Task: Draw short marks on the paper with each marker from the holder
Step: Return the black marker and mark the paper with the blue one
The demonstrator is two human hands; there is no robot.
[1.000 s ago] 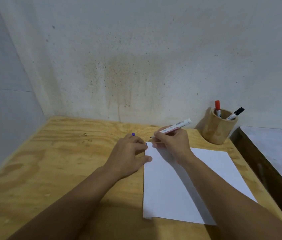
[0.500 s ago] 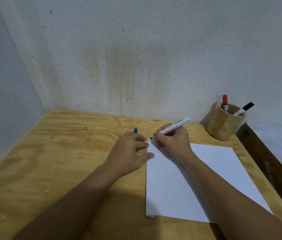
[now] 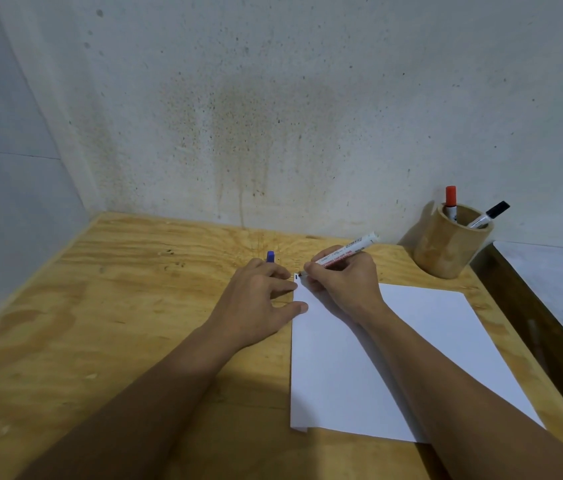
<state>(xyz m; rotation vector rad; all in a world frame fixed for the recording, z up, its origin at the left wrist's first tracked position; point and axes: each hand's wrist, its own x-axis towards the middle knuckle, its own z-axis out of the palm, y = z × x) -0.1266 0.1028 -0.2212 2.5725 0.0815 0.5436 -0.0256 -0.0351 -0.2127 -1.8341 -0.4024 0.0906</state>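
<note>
A white sheet of paper (image 3: 411, 341) lies on the wooden table (image 3: 117, 323). My right hand (image 3: 346, 282) grips a white marker (image 3: 349, 251), its tip touching the paper's far left corner beside a short dark mark (image 3: 296, 277). My left hand (image 3: 259, 296) rests on the table at the paper's left edge, fingers curled around a blue cap (image 3: 270, 256) that pokes out behind them. At the back right stands a round wooden holder (image 3: 446, 251) with a red-capped marker (image 3: 450, 199) and a black-capped marker (image 3: 491, 213).
A stained white wall (image 3: 273, 116) closes the table's far and left sides. A dark gap and a lower grey surface (image 3: 557, 282) lie beyond the table's right edge, next to the holder.
The view has shifted slightly. My right hand has moved the marker tip a little right from the dark mark on the corner. My left hand has stayed put.
</note>
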